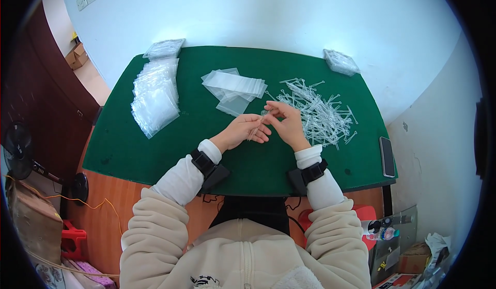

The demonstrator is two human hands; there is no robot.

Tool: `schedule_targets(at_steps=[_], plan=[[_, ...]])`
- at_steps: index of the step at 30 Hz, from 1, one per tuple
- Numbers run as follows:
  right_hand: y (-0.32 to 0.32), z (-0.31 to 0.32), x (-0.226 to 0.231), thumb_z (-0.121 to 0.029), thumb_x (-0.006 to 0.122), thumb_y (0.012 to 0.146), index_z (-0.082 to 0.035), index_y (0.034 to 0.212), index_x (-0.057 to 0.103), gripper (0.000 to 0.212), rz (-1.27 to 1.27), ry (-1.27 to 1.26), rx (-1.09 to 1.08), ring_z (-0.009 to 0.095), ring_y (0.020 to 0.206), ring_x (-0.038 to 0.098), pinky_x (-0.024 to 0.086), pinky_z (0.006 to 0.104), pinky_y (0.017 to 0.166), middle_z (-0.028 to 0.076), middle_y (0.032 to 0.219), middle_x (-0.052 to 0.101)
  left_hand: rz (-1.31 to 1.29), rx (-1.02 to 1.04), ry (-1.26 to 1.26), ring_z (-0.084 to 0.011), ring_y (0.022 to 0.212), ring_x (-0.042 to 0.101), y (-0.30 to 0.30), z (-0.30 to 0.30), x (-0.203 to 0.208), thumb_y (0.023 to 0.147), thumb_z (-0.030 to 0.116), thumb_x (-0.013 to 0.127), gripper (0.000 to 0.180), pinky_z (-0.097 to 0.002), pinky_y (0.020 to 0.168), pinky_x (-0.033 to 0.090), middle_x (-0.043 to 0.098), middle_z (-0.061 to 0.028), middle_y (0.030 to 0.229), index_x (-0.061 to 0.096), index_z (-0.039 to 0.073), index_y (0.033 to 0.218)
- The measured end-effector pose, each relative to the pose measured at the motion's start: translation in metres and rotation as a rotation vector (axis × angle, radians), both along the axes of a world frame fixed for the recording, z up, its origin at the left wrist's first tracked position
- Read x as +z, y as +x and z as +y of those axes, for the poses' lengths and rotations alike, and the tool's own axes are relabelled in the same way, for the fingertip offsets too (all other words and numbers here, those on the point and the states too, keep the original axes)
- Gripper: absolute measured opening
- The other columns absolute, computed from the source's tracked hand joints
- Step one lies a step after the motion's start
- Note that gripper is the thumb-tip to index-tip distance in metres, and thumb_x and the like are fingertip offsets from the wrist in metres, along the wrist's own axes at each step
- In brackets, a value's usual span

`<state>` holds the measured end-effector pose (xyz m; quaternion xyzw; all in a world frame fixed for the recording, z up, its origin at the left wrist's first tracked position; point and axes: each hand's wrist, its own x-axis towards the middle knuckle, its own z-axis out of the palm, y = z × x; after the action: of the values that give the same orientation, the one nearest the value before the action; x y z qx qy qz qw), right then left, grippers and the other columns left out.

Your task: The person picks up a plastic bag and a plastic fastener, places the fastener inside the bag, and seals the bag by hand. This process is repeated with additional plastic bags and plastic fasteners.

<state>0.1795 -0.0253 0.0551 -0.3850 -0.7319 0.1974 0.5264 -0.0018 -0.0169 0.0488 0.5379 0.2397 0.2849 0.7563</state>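
Over the middle of the table, my left hand (245, 131) is closed around a few thin clear sticks (253, 133) that slant between its fingers. My right hand (287, 124) meets it from the right, thumb and fingers pinched on the upper end of the same sticks. How many are held is too small to tell. Just right of my right hand spreads a loose pile of clear sticks with looped ends (323, 114). Beyond my hands lie several overlapping flat clear plastic bags (235, 87). A long fanned stack of clear bags (155, 97) covers the table's left side.
The green-topped table (150, 160) stands against a white wall. Bundled clear packs sit at its back left (164, 48) and back right (341, 62). A phone (386, 156) lies at the right edge. A bottle (383, 234) is below right; a black fan (18, 144) stands left.
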Motion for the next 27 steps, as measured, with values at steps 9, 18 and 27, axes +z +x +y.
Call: schedule_targets(at_steps=[9, 18, 27], plan=[[-0.007, -0.007, -0.002, 0.003, 0.061, 0.077, 0.0, 0.111, 0.06, 0.034, 0.107, -0.113, 0.023, 0.016, 0.079, 0.066, 0.053, 0.0257, 0.07, 0.014, 0.095, 0.067, -0.013, -0.017, -0.04, -0.0169, 0.081, 0.061, -0.001, -0.003, 0.0, 0.096, 0.026, 0.041, 0.03, -0.0298, 0.075, 0.05, 0.06, -0.0101, 0.095, 0.05, 0.001, 0.112], [-0.006, 0.012, -0.003, -0.005, 0.064, 0.078, 0.001, 0.105, 0.061, 0.028, -0.045, -0.113, -0.098, 0.021, 0.084, 0.065, 0.051, 0.0304, 0.075, 0.014, 0.093, 0.066, 0.024, 0.146, 0.027, -0.0068, 0.059, 0.044, -0.01, 0.009, -0.013, 0.096, 0.019, 0.039, 0.022, -0.022, 0.057, 0.04, 0.052, -0.0006, 0.077, 0.052, 0.004, 0.107], [-0.016, 0.03, -0.04, -0.009, 0.059, 0.078, -0.004, 0.123, 0.046, 0.047, -0.763, 0.114, -0.52, 0.031, 0.112, 0.047, 0.033, 0.0461, 0.099, 0.014, 0.116, 0.055, -0.006, 0.339, 0.029, -0.0047, 0.054, 0.035, -0.024, 0.008, -0.014, 0.096, 0.016, 0.038, 0.021, -0.0193, 0.05, 0.031, 0.048, 0.0014, 0.072, 0.052, 0.004, 0.106]])
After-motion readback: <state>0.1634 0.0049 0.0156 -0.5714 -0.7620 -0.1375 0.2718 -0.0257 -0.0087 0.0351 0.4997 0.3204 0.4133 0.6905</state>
